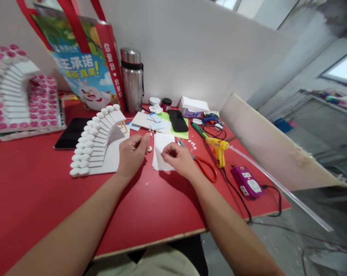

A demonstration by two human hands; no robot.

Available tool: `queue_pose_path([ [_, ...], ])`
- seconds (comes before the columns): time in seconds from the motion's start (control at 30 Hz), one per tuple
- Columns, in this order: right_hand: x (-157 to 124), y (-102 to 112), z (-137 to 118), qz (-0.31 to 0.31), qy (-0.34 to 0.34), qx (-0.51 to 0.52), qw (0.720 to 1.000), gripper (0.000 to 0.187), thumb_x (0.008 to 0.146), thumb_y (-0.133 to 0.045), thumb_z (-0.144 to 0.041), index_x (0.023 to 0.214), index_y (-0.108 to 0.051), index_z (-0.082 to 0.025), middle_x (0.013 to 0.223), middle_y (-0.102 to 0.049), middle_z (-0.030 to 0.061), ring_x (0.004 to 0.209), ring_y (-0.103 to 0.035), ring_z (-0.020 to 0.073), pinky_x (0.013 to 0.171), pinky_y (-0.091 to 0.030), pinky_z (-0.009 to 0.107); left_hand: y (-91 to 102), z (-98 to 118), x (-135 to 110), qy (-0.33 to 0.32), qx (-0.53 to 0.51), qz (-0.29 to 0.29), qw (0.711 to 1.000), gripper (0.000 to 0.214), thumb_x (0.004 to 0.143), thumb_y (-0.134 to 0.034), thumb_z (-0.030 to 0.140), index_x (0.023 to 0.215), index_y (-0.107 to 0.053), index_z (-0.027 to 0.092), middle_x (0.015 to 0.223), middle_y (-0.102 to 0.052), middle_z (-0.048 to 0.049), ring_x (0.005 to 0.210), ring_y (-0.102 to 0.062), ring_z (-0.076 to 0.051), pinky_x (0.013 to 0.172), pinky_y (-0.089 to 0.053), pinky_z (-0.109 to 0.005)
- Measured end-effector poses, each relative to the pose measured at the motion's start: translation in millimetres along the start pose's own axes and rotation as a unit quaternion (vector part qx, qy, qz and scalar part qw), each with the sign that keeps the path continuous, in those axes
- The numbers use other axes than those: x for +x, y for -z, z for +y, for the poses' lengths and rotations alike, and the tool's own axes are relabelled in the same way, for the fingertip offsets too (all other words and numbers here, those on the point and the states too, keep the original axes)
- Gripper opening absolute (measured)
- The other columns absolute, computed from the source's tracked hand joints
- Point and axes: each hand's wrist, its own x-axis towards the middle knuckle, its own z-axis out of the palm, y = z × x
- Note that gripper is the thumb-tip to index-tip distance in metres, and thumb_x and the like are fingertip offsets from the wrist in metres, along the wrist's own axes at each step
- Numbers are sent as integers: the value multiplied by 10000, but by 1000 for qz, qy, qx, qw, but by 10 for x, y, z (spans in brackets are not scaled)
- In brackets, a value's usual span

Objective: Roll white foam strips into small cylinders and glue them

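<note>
My left hand (132,152) is closed in a pinch beside the white model staircase (99,149), whose curved side is lined with white oval pieces. What its fingertips hold, if anything, is too small to tell. Just right of those fingers lies a small round white piece (149,148) on the red table. Over a stack of white paper (164,142), my right hand (176,156) has its thumb and fingers pressed together; anything between them is hidden. Pliers with red handles (206,168) lie close to the right hand, with white scraps (192,143) behind them.
A yellow glue gun (219,149) with a long clear stick and a purple power socket (247,182) occupy the right side, cables trailing. Behind are a black phone (178,120), a steel flask (132,84) and a shopping bag (87,73). A pink-decorated staircase model (15,92) stands left.
</note>
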Motion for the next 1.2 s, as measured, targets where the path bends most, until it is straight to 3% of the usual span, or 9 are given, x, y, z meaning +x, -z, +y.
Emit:
queue_pose_path([
  [0.07, 45, 138, 4, 60, -36, 140, 988, 113, 751, -729, -294, 750, -644, -221, 717, -634, -26, 628, -524, 126, 615, -433, 261, -7, -28, 13, 21, -37, -14, 999, 373, 1000, -606, 409, 692, -637, 201, 659, -659, -19, 607, -615, -142, 566, -492, -253],
  [0.2, 73, 380, -44, 102, -90, 396, 908, 193, 738, -772, -358, 788, -636, -231, 754, -670, -21, 691, -595, 142, 686, -518, 289, -42, -51, 42, 53, -120, -39, 991, 291, 984, -626, 471, 1052, -710, 200, 1094, -747, -98, 923, -714, -198, 684, -586, -271],
  [0.27, 62, 431, -73, 75, -96, 447, 886, 224, 751, -761, -386, 873, -658, -229, 826, -717, 2, 806, -662, 184, 745, -554, 329, -67, -48, 51, 67, -156, -57, 984, 400, 945, -680, 491, 1213, -678, 194, 1311, -702, -143, 1150, -695, -252, 813, -613, -318],
  [0.37, 40, 423, -91, 41, -95, 440, 892, 309, 742, -755, -441, 953, -675, -229, 926, -760, 35, 935, -709, 247, 778, -583, 380, -98, -39, 51, 107, -210, -92, 967, 582, 858, -781, 458, 1339, -600, 183, 1417, -657, -182, 1294, -650, -303, 953, -598, -394],
  [0.57, 54, 422, -67, 12, -130, 433, 892, 370, 741, -789, -560, 815, -655, -223, 909, -778, 62, 842, -725, 231, 732, -583, 358, -74, -17, 61, 159, -274, -140, 938, 770, 746, -849, 301, 1432, -522, 180, 1124, -765, -120, 966, -756, -241, 807, -623, -357],
  [0.73, 64, 402, -39, -21, -172, 385, 907, 597, 704, -803, -742, 896, -747, -179, 854, -777, 72, 709, -703, 186, 626, -552, 284, -65, 45, 61, 181, -286, -176, 924, 798, 671, -888, 215, 1406, -578, 182, 1201, -727, -111, 990, -727, -221, 791, -610, -308],
  [0.97, 15, 278, -22, -76, -177, 262, 946, 446, 563, -998, -429, 857, -773, -180, 768, -770, 15, 622, -675, 159, 589, -517, 261, -64, 45, 35, 211, -293, -185, 914, 748, 684, -925, 257, 1363, -621, 179, 1260, -731, -119, 996, -719, -210, 797, -584, -289],
  [1.1, 17, 299, -22, -54, -161, 282, 944, 441, 624, -970, -408, 970, -800, -192, 806, -790, 28, 655, -703, 169, 617, -525, 270, -36, -45, 67, 248, -261, -193, 913, 478, 693, -928, 391, 1033, -709, 135, 777, -733, -28, 528, -594, -93, 475, -420, -191],
  [1.2, 30, 320, -5, -56, -158, 310, 936, 514, 632, -967, -363, 1096, -812, -206, 880, -814, 46, 712, -732, 177, 667, -545, 277, -16, -70, 94, 249, -252, -195, 915, 435, 693, -918, 457, 893, -705, 135, 590, -613, 30, 399, -448, -47, 396, -273, -168],
])
